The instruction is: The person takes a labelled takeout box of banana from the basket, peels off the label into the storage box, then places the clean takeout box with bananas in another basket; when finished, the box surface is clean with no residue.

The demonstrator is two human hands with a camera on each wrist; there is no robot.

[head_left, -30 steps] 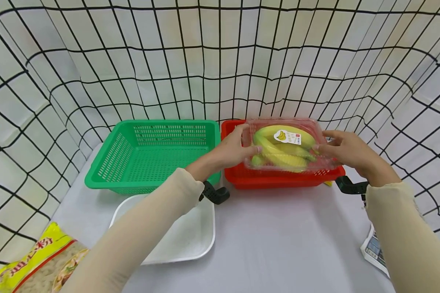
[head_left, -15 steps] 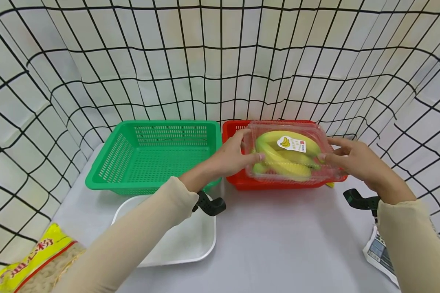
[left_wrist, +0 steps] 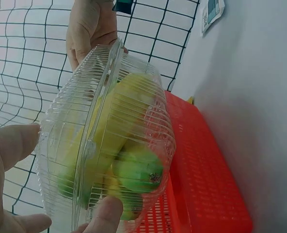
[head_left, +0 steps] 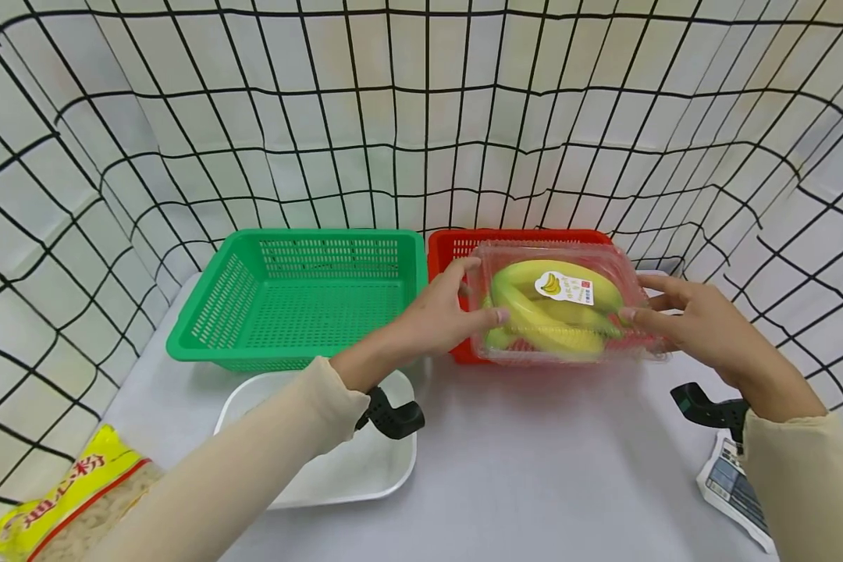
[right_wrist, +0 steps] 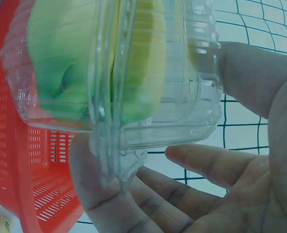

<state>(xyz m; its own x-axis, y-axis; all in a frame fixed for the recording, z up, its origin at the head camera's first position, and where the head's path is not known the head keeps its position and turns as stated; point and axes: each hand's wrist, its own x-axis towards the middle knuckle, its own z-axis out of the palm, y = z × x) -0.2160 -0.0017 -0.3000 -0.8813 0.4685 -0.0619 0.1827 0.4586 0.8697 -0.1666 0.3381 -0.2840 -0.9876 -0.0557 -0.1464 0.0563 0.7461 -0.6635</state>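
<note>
A clear plastic clamshell box of bananas (head_left: 558, 308), with a white label on its lid, is held up over the front of the red basket (head_left: 534, 234). My left hand (head_left: 439, 312) grips its left end, thumb on top. At the opposite end my right hand (head_left: 695, 324) holds the box between thumb and fingers. The left wrist view shows the clamshell box (left_wrist: 104, 131) above the red basket (left_wrist: 197, 170), with green banana tips inside. In the right wrist view, fingers (right_wrist: 109, 204) reach under the rim of the box (right_wrist: 109, 82).
Left of the red basket stands a green basket (head_left: 309, 312). A white tray (head_left: 386, 468) lies in front of it, partly under the left sleeve. A yellow pasta bag (head_left: 77, 499) is at front left, a white packet (head_left: 734, 492) at right. Black netting (head_left: 421, 117) surrounds the table.
Both hands have brought the banana box toward me and slightly to the right, so more of the red basket's back shows. The grip on the box looks the same.
</note>
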